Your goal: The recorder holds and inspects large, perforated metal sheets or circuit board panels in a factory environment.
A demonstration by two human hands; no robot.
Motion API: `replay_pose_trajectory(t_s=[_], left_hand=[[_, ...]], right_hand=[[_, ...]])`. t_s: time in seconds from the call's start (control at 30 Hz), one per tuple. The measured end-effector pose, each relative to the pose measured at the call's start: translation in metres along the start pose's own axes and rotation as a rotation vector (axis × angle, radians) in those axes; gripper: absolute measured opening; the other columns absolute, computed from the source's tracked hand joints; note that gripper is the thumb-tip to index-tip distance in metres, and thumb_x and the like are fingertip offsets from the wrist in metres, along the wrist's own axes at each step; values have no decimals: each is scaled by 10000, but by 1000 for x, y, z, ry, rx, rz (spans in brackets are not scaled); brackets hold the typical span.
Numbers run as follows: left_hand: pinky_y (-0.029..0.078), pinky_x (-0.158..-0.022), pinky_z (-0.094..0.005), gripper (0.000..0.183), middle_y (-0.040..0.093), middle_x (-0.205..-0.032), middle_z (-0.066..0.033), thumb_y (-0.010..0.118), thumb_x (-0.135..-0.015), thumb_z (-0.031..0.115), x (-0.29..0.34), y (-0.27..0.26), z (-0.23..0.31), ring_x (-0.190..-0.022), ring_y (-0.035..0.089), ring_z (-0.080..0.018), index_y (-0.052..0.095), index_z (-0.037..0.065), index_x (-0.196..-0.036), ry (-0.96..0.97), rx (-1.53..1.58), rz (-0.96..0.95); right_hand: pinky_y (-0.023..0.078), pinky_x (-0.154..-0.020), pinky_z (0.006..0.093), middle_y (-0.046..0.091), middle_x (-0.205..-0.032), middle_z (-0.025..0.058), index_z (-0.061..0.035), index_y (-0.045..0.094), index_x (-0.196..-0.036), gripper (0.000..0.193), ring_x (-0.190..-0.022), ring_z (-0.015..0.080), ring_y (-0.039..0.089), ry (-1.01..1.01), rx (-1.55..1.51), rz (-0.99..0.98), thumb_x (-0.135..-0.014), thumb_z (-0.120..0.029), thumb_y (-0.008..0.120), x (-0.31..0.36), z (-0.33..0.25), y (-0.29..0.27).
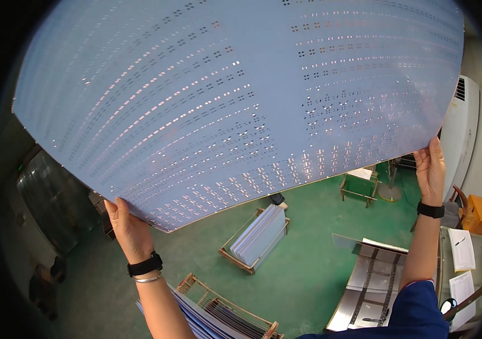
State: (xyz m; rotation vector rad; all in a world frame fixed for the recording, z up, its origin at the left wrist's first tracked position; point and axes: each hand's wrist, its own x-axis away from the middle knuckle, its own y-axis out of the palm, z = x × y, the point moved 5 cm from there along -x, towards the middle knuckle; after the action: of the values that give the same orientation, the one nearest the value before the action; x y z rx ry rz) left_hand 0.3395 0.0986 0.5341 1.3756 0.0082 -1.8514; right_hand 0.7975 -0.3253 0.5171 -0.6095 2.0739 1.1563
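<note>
A large, thin blue-grey panel (269, 96) with rows of small slots and holes is held up in front of me, filling the upper part of the view. Light shines through many of its openings. At the panel's lower left edge, my left hand (129, 230) is closed, thumb and fingers gripping the rim. My right hand (431, 174) pinches the lower right corner, higher up in the picture. The panel hangs tilted, and its top runs out of view. Black bands circle both wrists.
Below, a rack (255, 237) of upright blue panels stands on the green floor (303, 277). Another slatted rack (224, 311) with panels is near my left forearm. A metal-topped bench (374, 282) lies by my right arm, beside a desk with papers (461, 248). A white cabinet-like unit (460, 130) stands far right.
</note>
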Motion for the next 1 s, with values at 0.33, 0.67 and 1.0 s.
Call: replay_pose_trajectory(t_s=[0.33,0.67,1.0], left_hand=[[361,-999,-363,399,488,-1318,-18,472,-981,213,-5,16,21,-1198,458,-169,403,131,-1366,120,-112,-83],[423,-965,-392,211,565,-1161,-30,499,-964,160,29,-26,-15,-1066,529,-168,479,92,-1163,-218,11,112],[462,-954,-400,351,543,-1247,-54,479,-971,251,233,4,-125,-1134,537,-200,422,110,-1287,-789,514,353]], right_hand=[[528,-895,318,605,-1104,57,-57,548,-1184,280,-1007,170,607,47,-3,-50,-949,-210,537,-6,28,6],[401,-1016,369,472,-1333,85,-54,349,-1374,617,-1215,213,459,149,-539,-251,-929,-456,496,61,84,81],[396,-929,310,541,-1196,179,97,383,-1299,409,-1023,189,531,88,249,-128,-956,-100,488,218,142,177]])
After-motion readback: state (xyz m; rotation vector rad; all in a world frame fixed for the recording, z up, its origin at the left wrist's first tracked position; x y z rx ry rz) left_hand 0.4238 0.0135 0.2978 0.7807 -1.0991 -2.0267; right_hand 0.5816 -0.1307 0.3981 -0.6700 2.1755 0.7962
